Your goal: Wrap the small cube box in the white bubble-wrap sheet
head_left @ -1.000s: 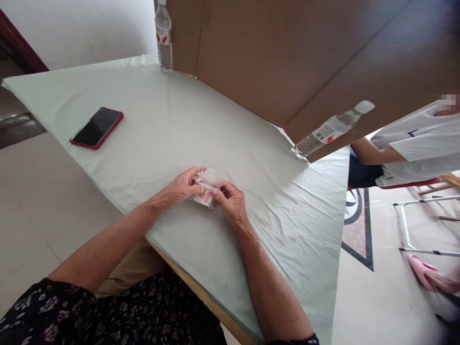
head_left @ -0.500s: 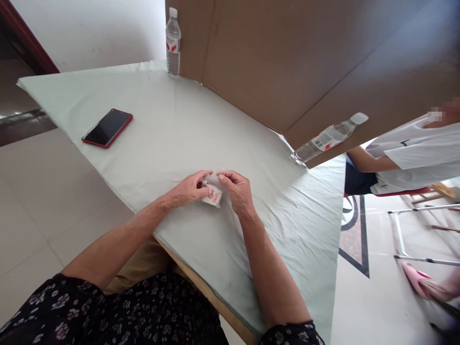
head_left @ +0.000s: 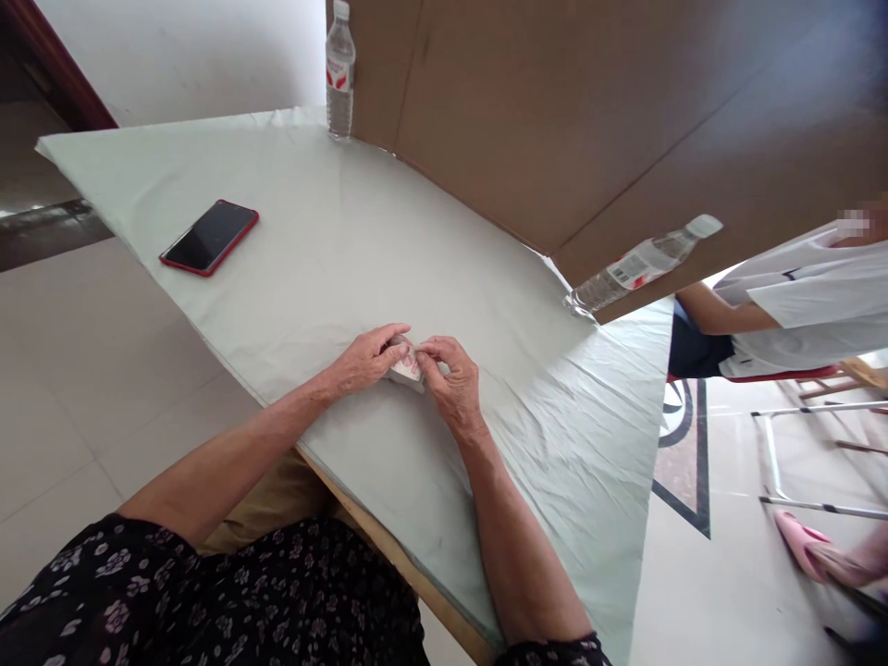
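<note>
In the head view, two bare hands are working on one small white box with red print (head_left: pixel 408 368), which is sitting right between the fingers, just over the table. The left hand (head_left: pixel 367 361) is holding the box, its thumb pressing on top and its fingers curling round the far side. The right hand (head_left: pixel 454 381) is bending its thumb and first finger nearly together at the box's right edge; I cannot tell if they are pinching anything. The inside of the box is not showing.

Two clear plastic bottles with white caps are standing past the fingers: one far ahead to the left (head_left: pixel 339 83), one ahead to the right (head_left: pixel 642 264). I cannot tell how full they are. Both are standing by one big brown cardboard sheet (head_left: pixel 513 111). One black phone in a red case (head_left: pixel 210 238) is lying left of the fingers. A pale green cloth (head_left: pixel 312 250) is lying under everything.
</note>
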Available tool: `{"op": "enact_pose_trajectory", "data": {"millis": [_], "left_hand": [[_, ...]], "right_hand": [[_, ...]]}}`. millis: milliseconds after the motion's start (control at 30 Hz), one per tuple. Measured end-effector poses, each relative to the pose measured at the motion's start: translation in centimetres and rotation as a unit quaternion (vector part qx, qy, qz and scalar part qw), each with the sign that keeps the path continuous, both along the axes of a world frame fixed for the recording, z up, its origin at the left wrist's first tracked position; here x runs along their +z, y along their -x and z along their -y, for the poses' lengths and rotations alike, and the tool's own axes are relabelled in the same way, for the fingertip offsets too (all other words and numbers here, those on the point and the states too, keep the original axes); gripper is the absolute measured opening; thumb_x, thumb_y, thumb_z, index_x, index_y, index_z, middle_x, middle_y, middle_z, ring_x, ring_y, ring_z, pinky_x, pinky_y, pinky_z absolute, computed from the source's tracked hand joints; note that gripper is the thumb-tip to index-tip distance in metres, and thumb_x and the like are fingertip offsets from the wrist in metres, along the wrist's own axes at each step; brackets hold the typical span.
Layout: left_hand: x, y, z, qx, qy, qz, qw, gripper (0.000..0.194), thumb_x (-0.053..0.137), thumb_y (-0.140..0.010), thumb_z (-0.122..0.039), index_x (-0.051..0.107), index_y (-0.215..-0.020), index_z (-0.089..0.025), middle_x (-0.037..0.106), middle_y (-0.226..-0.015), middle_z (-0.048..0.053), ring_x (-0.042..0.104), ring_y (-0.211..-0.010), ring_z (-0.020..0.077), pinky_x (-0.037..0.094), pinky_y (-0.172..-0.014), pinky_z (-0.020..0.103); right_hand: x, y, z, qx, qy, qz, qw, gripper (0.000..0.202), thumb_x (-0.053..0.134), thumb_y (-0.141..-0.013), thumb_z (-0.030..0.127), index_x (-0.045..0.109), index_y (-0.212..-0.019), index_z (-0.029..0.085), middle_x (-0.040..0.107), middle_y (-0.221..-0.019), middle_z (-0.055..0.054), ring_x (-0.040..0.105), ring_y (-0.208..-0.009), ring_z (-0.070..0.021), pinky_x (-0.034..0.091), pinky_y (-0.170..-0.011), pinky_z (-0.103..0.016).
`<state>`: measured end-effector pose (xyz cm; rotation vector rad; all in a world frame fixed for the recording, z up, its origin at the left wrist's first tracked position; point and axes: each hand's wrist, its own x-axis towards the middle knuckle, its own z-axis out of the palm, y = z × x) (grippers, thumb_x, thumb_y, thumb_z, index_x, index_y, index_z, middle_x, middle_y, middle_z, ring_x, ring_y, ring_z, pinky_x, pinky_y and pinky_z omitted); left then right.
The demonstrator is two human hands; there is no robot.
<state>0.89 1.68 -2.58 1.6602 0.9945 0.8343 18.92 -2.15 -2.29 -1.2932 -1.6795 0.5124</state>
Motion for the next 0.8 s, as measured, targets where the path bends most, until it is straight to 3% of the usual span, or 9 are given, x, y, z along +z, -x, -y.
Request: {"op": "enact_pose_trajectory", "data": {"millis": [267, 333, 467, 600, 800], "left_hand": [[-0.1, 0.0, -0.1, 0.003, 0.017, -0.001, 1.000, 0.056, 0.046, -0.094, -0.042, 0.054, -0.137, -0.009, 0.071, -0.111, 0.010, 0.063, -0.092, 0.0194, 0.050, -0.085, 0.032], [0.0, 0.0, -0.1, 0.008, 0.020, -0.005, 1.000, 0.054, 0.047, -0.093, -0.041, 0.055, -0.137, -0.009, 0.071, -0.107, 0.009, 0.063, -0.089, 0.0188, 0.049, -0.082, 0.032], [0.0, -0.1, 0.0, 0.020, 0.038, 0.015, 0.999, 0.051, 0.050, -0.092, -0.040, 0.057, -0.134, -0.012, 0.071, -0.107, 0.008, 0.064, -0.089, 0.0183, 0.049, -0.079, 0.030], [0.0, -0.1, 0.1, 0.028, 0.069, 0.049, 0.996, 0.051, 0.053, -0.091, -0.041, 0.057, -0.133, -0.013, 0.071, -0.109, 0.009, 0.064, -0.088, 0.0176, 0.049, -0.077, 0.029], [0.3, 0.0, 0.1, 0.050, 0.090, 0.084, 0.991, 0.056, 0.058, -0.082, -0.037, 0.058, -0.131, -0.012, 0.070, -0.111, 0.010, 0.065, -0.089, 0.0187, 0.051, -0.079, 0.031]], "right_hand": [[0.6, -0.5, 1.2, 0.057, -0.098, 0.169, 0.979, 0.015, 0.061, -0.091, 0.029, 0.075, -0.096, 0.029, 0.071, -0.121, -0.007, 0.065, -0.110, -0.0260, 0.045, -0.101, -0.048], [0.9, -0.5, 1.6, 0.061, -0.099, 0.141, 0.983, 0.015, 0.060, -0.092, 0.032, 0.075, -0.094, 0.029, 0.070, -0.122, -0.006, 0.064, -0.115, -0.0271, 0.044, -0.104, -0.050], [0.6, -1.3, 1.5, 0.019, -0.049, -0.012, 0.999, 0.022, 0.058, -0.093, 0.043, 0.071, -0.102, 0.028, 0.066, -0.129, -0.008, 0.060, -0.124, -0.0282, 0.045, -0.107, -0.050], [-0.7, -2.6, 0.5, 0.009, 0.044, -0.106, 0.993, 0.057, 0.064, -0.085, 0.061, 0.057, -0.130, 0.028, 0.058, -0.144, -0.013, 0.058, -0.128, -0.0303, 0.050, -0.100, -0.048], [-1.5, -2.2, 0.5, 0.091, 0.115, -0.047, 0.988, 0.099, 0.074, -0.073, 0.070, 0.036, -0.154, 0.027, 0.045, -0.157, -0.017, 0.047, -0.142, -0.0341, 0.040, -0.114, -0.053]]}}
